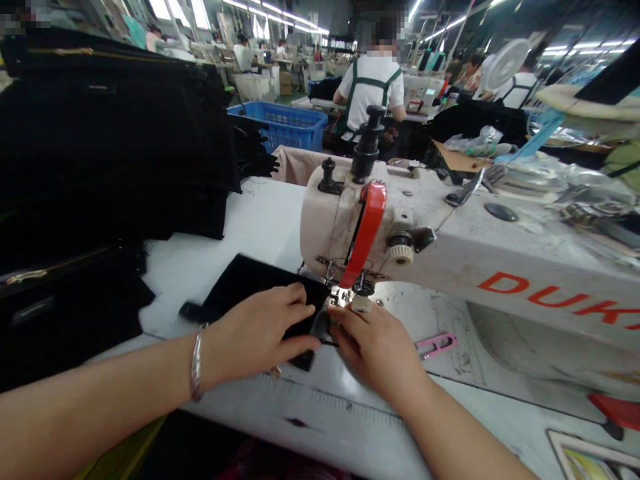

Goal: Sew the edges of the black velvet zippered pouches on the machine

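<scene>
1. Cloth (250,287), black and flat, lies on the pale table (260,210), left of the sewing machine (340,193); its right edge reaches the lit presser foot (343,297).
2. The left hand (267,327) rests on the near part of the cloth, thumb and forefinger parted by a modest gap. A silvery bracelet (197,367) circles its wrist.
3. The right hand (375,340) is at the cloth's right end, just beside the presser foot, fingers bent and pointing left. Whether they pinch the cloth or only press it, I cannot tell.
4. A red strip (367,233) runs down the front of the machine towards the presser foot; red lettering (555,299) marks the pale arm at right.
5. Pink thread snips (437,345) lie right of the right hand, near but apart from it.
6. Black fabric pieces (110,147) are heaped at left, some showing zips.
7. Ruler marks (350,405) cross the near part of the table.
8. Beyond the machine are a blue basket (293,127), far left of it, and a person (375,87) in a white shirt with dark green straps, back turned.
</scene>
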`<state>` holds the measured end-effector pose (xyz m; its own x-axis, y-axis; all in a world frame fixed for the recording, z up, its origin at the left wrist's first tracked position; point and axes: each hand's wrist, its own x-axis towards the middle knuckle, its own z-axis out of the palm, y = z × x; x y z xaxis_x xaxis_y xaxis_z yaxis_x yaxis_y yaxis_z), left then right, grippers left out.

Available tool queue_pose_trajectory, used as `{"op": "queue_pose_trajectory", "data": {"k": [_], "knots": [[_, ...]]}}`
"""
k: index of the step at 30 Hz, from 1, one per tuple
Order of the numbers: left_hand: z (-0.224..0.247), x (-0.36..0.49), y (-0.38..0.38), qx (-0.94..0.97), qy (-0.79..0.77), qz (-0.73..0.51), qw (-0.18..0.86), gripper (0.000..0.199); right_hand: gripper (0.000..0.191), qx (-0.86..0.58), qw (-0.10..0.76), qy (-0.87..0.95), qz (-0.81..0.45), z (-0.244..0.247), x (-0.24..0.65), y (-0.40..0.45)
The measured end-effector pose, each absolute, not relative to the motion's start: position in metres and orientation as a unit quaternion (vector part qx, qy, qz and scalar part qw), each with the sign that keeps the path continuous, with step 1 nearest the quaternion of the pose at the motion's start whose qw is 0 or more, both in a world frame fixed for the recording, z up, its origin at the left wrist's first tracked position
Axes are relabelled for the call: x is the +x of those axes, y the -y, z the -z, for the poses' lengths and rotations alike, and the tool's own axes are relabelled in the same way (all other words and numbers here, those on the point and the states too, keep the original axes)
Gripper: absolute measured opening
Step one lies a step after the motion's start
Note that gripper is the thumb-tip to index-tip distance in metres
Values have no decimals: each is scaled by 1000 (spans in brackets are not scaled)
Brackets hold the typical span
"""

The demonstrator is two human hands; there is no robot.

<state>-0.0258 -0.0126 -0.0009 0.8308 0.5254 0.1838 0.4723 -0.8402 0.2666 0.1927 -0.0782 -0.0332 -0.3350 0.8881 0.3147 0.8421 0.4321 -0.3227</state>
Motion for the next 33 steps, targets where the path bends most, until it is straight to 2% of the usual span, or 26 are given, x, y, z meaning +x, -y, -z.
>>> {"op": "queue_pose_trajectory", "data": {"k": [2, 4, 9, 15, 22, 31, 33], "knots": [[0, -27, 35, 952, -257, -108, 127, 51, 29, -510, 231, 827, -39, 34, 195, 79], [4, -27, 53, 953, -253, -115, 118, 57, 30, -488, 234, 840, -27, 35, 195, 81], [18, -26, 70, 953, -225, -175, 98, 36, 26, -457, 269, 846, -47, 35, 194, 86], [24, -29, 51, 952, -200, -197, 118, 33, 31, -468, 259, 843, -61, 37, 193, 87], [30, -26, 10, 964, -131, -218, 78, 31, 37, -504, 213, 832, -96, 35, 193, 82], [33, -17, -30, 974, -83, -198, 73, 43, 44, -554, 178, 808, -86, 37, 190, 76], [34, -17, -28, 971, -102, -209, 55, 36, 42, -555, 191, 804, -92, 36, 190, 77]]}}
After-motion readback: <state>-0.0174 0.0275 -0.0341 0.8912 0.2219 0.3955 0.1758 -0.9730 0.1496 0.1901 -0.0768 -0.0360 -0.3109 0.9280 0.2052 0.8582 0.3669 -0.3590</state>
